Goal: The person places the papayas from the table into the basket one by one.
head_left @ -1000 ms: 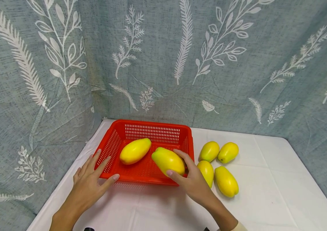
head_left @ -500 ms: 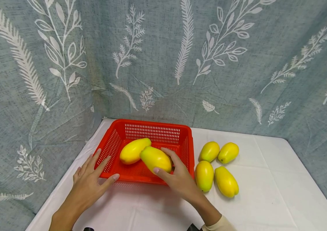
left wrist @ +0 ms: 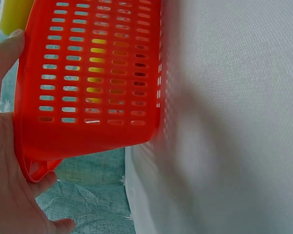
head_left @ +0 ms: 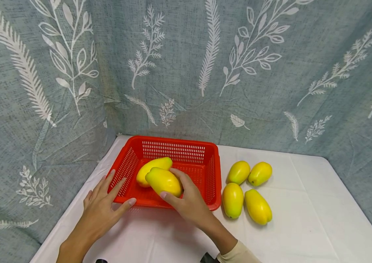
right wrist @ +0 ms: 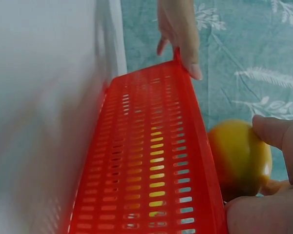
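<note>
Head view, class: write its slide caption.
Right hand holds a yellow fruit over a red basket that the left hand touches.

A big blue-green cloth curtain (head_left: 186, 73) hangs like walls at the back and on both sides, a bit wrinkly. White leafy plant pictures (head_left: 210, 47) are all over it, some like feathers, some with round leaves. In front is a flat table covered in smooth white cloth (head_left: 304, 204), with thin crease lines and a rounded far right corner. Soft grey shadows (left wrist: 205, 141) with blurry edges lie on the white cloth.
</note>
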{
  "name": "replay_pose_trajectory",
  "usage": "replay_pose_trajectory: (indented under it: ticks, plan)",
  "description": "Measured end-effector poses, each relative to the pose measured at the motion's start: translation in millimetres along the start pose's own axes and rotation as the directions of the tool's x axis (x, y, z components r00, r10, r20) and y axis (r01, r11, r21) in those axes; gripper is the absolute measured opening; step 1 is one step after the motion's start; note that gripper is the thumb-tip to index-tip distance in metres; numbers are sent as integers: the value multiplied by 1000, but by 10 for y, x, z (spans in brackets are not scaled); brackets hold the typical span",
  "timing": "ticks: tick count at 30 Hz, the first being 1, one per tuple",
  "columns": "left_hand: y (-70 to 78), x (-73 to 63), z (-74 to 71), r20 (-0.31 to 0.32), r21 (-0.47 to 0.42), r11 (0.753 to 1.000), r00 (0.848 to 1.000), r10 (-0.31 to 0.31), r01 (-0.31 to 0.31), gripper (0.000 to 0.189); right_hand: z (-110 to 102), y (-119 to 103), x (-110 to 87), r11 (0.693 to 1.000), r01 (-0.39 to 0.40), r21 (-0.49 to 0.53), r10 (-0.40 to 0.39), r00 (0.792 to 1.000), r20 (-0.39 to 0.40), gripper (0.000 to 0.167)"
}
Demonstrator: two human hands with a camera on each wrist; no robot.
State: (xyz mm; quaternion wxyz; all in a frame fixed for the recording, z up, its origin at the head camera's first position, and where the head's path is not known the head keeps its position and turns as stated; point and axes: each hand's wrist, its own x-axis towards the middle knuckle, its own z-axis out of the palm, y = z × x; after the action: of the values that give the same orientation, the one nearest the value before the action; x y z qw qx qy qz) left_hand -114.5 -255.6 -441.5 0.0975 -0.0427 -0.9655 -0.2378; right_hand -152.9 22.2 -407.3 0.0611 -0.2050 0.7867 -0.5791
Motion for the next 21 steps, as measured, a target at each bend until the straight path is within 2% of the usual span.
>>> replay_pose_trajectory:
  ticks: [9, 21]
  plan:
    - [-1, 15, 6, 10, 6, 1000, 1000, -5, 5, 84, 26, -1, 23, 999, 36, -11, -36, 999, -5, 70]
    - [-7, 17, 9, 0, 4, 1000, 1000, 9, -9, 83, -48, -14, -23, 999, 20, 37, -20, 1000, 3, 73]
